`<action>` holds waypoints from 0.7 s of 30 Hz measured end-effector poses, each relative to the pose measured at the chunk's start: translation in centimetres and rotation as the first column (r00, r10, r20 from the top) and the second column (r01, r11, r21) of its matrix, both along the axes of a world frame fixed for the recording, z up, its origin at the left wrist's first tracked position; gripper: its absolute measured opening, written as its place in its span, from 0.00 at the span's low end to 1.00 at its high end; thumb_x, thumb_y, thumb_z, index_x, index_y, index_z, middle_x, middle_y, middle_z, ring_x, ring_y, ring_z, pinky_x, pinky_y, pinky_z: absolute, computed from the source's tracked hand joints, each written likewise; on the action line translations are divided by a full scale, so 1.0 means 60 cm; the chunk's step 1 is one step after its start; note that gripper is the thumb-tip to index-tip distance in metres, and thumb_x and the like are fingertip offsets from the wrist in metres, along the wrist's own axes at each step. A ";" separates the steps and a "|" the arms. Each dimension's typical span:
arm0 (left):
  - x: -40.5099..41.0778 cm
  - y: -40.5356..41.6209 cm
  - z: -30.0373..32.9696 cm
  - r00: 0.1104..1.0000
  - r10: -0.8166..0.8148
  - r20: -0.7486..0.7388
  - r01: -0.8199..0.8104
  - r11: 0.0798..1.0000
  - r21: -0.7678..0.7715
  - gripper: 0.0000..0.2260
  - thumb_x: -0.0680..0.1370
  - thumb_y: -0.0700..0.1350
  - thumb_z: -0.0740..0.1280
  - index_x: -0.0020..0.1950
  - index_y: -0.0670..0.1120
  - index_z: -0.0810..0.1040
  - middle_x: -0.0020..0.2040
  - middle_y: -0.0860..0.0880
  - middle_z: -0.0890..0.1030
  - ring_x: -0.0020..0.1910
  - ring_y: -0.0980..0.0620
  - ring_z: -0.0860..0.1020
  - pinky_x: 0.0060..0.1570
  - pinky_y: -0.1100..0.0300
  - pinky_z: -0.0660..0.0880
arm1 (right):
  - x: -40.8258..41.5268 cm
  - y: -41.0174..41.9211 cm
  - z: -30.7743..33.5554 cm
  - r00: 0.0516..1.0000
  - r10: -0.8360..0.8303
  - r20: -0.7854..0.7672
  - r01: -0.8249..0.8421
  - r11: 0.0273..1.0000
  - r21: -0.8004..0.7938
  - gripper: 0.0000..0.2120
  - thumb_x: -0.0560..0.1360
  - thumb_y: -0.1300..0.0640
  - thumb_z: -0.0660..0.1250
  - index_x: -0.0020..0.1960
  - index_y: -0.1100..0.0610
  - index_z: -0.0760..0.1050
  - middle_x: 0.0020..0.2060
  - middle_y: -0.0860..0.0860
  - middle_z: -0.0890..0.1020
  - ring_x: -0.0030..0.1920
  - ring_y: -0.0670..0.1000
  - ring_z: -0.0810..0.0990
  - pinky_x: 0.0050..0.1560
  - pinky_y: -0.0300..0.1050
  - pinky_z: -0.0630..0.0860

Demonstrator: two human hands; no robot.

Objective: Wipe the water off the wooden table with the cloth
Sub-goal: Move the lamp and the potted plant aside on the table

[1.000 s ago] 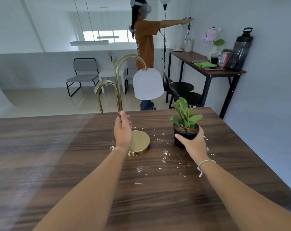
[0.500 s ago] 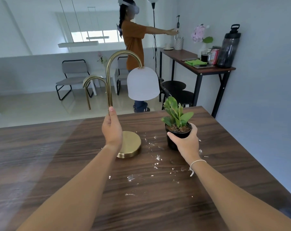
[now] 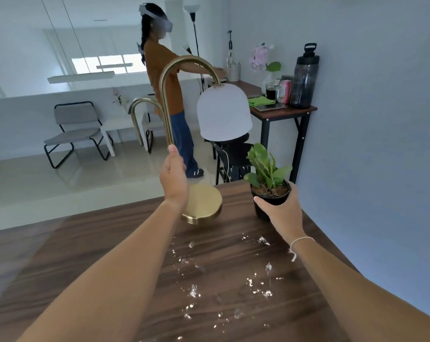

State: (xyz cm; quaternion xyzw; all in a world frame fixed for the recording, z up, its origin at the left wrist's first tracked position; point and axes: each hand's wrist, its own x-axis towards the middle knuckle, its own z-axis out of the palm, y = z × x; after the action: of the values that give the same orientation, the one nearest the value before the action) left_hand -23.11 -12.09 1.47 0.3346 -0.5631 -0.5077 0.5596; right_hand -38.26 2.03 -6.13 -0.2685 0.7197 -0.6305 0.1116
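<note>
Water droplets [image 3: 223, 280] lie scattered over the dark wooden table [image 3: 85, 255] in front of me. My left hand [image 3: 173, 178] grips the brass stem of a lamp [image 3: 204, 201] with a white shade, its round base near the table's far edge. My right hand [image 3: 280, 211] wraps around a black pot holding a small green plant [image 3: 268, 174] at the far right corner. A folded green cloth [image 3: 260, 101] rests on the high side table against the wall, away from both hands.
The side table [image 3: 283, 112] also carries a dark water bottle [image 3: 304, 77], a red can, a glass and pink flowers. Black stools stand under it. A person in an orange top [image 3: 164, 82] stands beyond my table. A grey chair [image 3: 73, 129] sits at back left.
Both hands have carried the lamp and the plant away from me toward the table's far edge, off the wet patch. The droplets now lie nearer to me. The other person has turned.
</note>
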 end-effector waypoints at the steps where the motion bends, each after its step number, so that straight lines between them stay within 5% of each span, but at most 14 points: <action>1: -0.018 -0.006 -0.005 1.000 -0.021 -0.014 0.021 1.000 0.023 0.19 0.78 0.59 0.52 0.30 0.50 0.58 0.29 0.52 0.58 0.28 0.54 0.56 0.32 0.58 0.55 | -0.011 -0.005 -0.007 1.000 -0.001 0.003 0.001 1.000 0.004 0.38 0.63 0.52 0.78 0.67 0.53 0.63 0.55 0.46 0.74 0.56 0.47 0.73 0.54 0.39 0.68; 17: -0.105 -0.036 -0.075 0.998 -0.051 -0.048 0.058 0.988 0.146 0.20 0.78 0.58 0.53 0.29 0.49 0.61 0.29 0.51 0.61 0.28 0.54 0.58 0.32 0.59 0.58 | -0.050 -0.018 -0.047 0.998 0.062 0.010 -0.062 0.997 0.035 0.42 0.63 0.49 0.77 0.71 0.50 0.59 0.63 0.46 0.73 0.63 0.47 0.71 0.62 0.39 0.66; 21: -0.099 -0.035 -0.079 0.997 -0.064 -0.041 0.070 0.986 0.151 0.20 0.78 0.59 0.53 0.30 0.49 0.63 0.30 0.51 0.63 0.30 0.53 0.60 0.36 0.58 0.60 | -0.040 -0.002 -0.041 0.993 0.108 0.044 -0.111 0.992 0.059 0.49 0.59 0.41 0.77 0.73 0.47 0.55 0.69 0.46 0.70 0.69 0.47 0.68 0.70 0.50 0.66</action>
State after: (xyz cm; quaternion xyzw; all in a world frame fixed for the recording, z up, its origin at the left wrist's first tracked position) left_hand -29.05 -14.21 -3.28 0.3479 -0.5235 -0.5736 0.5253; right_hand -40.67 1.89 -8.62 -0.2910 0.7205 -0.6063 0.1691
